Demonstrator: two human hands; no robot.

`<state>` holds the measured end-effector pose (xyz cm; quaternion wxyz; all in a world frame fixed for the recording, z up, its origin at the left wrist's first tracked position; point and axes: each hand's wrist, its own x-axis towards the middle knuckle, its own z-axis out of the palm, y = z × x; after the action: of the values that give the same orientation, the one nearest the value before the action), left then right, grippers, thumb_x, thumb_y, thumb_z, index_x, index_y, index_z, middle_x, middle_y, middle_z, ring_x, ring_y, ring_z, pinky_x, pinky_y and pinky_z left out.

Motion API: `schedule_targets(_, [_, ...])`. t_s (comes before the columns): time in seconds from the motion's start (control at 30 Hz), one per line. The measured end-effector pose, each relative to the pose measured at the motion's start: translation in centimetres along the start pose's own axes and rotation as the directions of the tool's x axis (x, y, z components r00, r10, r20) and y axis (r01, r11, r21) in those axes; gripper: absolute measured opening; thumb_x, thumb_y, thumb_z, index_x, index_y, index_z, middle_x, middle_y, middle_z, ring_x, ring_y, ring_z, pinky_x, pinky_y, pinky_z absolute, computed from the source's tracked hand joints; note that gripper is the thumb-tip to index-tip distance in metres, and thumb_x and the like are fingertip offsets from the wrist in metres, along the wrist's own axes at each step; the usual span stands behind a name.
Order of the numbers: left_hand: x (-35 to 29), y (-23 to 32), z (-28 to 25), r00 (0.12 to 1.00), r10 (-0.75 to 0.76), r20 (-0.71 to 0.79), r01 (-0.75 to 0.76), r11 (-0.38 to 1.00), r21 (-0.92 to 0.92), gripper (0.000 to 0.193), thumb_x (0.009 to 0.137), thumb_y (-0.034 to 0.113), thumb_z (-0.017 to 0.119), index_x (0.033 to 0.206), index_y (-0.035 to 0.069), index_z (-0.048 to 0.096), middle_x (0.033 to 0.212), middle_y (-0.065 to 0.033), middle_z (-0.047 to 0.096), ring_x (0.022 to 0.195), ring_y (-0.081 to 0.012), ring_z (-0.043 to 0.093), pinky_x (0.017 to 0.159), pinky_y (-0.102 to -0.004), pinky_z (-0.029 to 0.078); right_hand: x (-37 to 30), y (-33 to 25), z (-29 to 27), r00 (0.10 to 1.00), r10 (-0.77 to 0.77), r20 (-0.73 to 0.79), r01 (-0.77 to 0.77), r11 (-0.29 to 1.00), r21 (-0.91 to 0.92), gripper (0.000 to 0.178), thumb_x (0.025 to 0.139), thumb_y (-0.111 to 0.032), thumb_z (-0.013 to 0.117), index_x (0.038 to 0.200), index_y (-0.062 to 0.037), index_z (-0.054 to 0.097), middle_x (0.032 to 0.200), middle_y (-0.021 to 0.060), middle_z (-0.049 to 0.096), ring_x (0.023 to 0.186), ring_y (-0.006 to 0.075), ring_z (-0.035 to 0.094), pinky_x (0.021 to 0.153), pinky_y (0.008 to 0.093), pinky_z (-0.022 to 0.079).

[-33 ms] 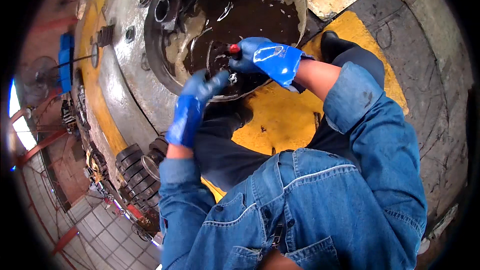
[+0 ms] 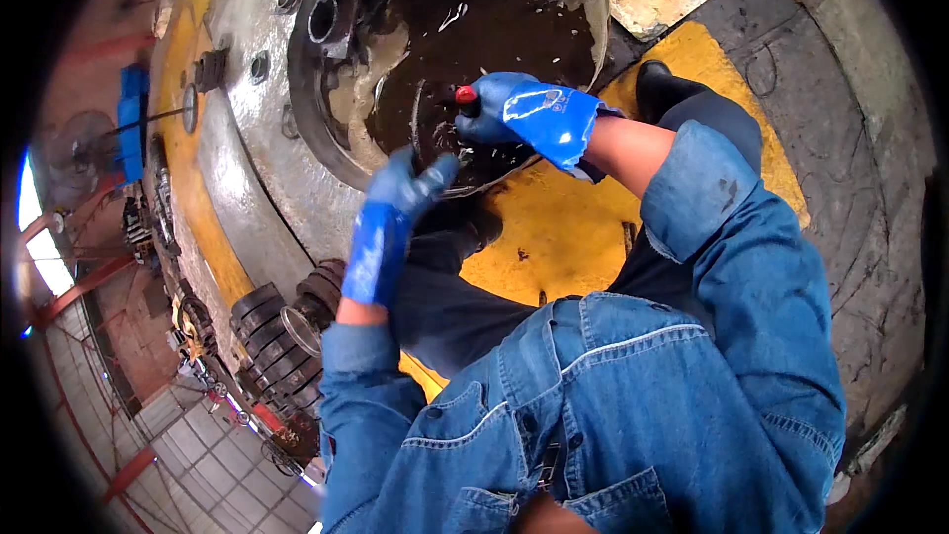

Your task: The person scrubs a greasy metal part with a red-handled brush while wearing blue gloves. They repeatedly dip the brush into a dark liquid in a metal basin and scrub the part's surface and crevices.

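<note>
Adjoining yellow and grey flooring (image 2: 559,227), 1 tub (image 2: 597,15) holds dark liquid (image 2: 494,44).

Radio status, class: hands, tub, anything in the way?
Right hand closed on red-tipped handle, over tub. Left hand by tub's near side, grip unclear. Black parts toward tub's far left, beyond hands.

Red-ended object (image 2: 465,95) in right hand (image 2: 494,109)

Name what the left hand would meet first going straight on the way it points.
Likely the dark liquid in the round tub; the left hand might pass above it, as height is unclear.
</note>
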<state>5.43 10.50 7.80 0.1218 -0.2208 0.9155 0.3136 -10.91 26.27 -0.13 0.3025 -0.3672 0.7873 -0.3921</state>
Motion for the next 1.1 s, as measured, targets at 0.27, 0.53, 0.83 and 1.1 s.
schedule_targets(0.27, [-0.5, -1.8, 7.4, 0.883, 0.226, -0.412, -0.148, 0.966, 0.212, 0.049, 0.096, 0.039, 0.074, 0.126, 0.0, 0.069, 0.101, -0.0248, 0.076, 0.095, -0.0435, 0.074, 0.084, -0.0498, 0.059, -0.4, -0.6, -1.5, 0.972, 0.178, 0.154, -0.22, 0.919, 0.326, 0.041, 0.085, -0.041, 0.072, 0.108, -0.0085, 0.079, 0.095, 0.0153, 0.077, 0.089, 0.0309, 0.072, 0.085, 0.0433, 0.055])
schedule_targets(0.53, [5.2, -2.5, 1.4, 0.947, 0.036, -0.32, -0.052, 0.998, -0.042, 0.043, 0.101, 0.041, 0.069, 0.108, -0.002, 0.073, 0.091, -0.0218, 0.077, 0.088, -0.0388, 0.076, 0.079, -0.0442, 0.058, -2.9, -1.2, -4.2, 0.979, 0.054, 0.197, -0.179, 0.692, 0.699, 0.031, 0.09, -0.035, 0.075, 0.107, -0.0097, 0.08, 0.091, 0.0053, 0.075, 0.082, 0.0184, 0.067, 0.082, 0.0338, 0.051])
schedule_targets(0.83, [8.3, -1.6, -0.9, 0.98, -0.038, -0.197, 0.02, 0.995, -0.093, 0.059, 0.1, 0.052, 0.068, 0.114, -0.005, 0.073, 0.091, -0.0177, 0.078, 0.088, -0.024, 0.074, 0.081, -0.036, 0.057, 2.6, 0.8, -0.4, 0.914, -0.185, -0.361, 0.113, 0.971, -0.213, 0.032, 0.09, -0.044, 0.074, 0.109, -0.0185, 0.078, 0.103, 0.0141, 0.077, 0.095, 0.0378, 0.073, 0.083, 0.0458, 0.06])
schedule_targets(1.1, [6.8, -2.0, -1.5, 0.986, -0.094, -0.135, 0.043, 0.939, -0.341, 0.056, 0.102, 0.049, 0.068, 0.108, -0.007, 0.074, 0.085, -0.0112, 0.075, 0.078, -0.016, 0.065, 0.073, -0.0323, 0.053, -2.4, -2.2, -4.0, 0.984, 0.084, 0.155, -0.173, 0.639, 0.75, 0.043, 0.088, -0.041, 0.075, 0.11, -0.0048, 0.079, 0.092, 0.0076, 0.076, 0.082, 0.0143, 0.066, 0.077, 0.0325, 0.052])
